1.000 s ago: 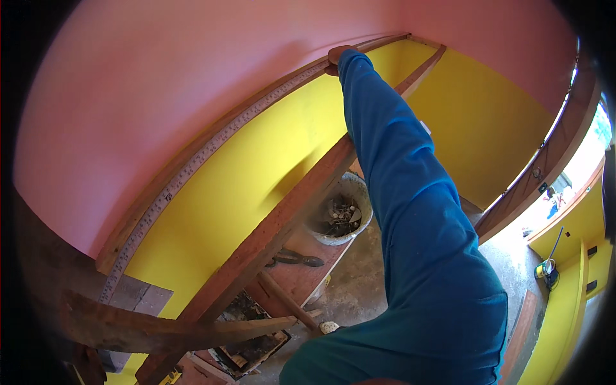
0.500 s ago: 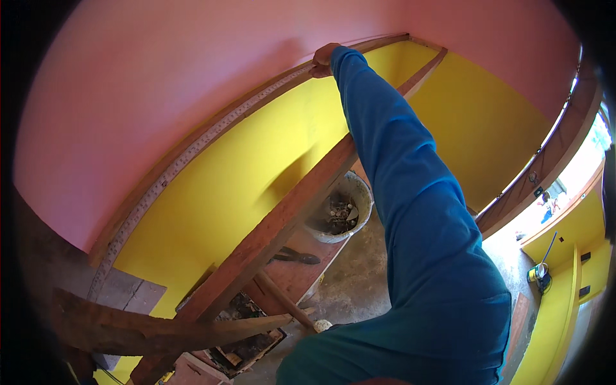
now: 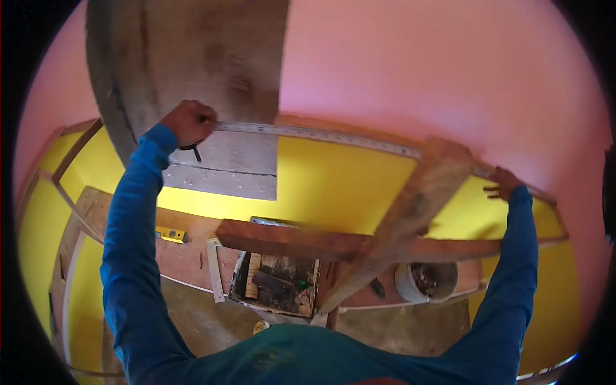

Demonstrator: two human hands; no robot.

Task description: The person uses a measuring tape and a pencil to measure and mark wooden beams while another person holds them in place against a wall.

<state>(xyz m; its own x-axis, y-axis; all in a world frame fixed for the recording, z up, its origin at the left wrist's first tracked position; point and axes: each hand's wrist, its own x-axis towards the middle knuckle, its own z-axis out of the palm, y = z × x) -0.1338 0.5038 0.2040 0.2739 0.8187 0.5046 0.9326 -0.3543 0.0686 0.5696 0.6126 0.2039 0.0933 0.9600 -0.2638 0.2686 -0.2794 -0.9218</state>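
A pale measuring tape [image 3: 333, 135] stretches along a wooden ledge [image 3: 359, 128] on the wall. My left hand [image 3: 188, 122] is closed around the tape's left end, and a dark curved piece hangs below the fist. Whatever else sits inside that fist is hidden. Toward the ledge's right end, my right hand [image 3: 509, 181] lies with fingers apart at the ledge. Whether its fingertips press the tape there cannot be made out. A slanting wooden post [image 3: 427, 186] crosses in front of the tape and hides part of it.
A horizontal beam [image 3: 301, 240] meets the post below the tape. Beneath stands a wooden bench [image 3: 192, 256] with a yellow spirit level [image 3: 171, 235], a toolbox [image 3: 282, 282] and a bucket of debris [image 3: 427, 282]. A grey board [image 3: 212, 51] covers the wall behind my left hand.
The view has swung left, bringing my left hand and the grey board into sight. My right hand, earlier curled at the ledge, now shows its fingers apart.
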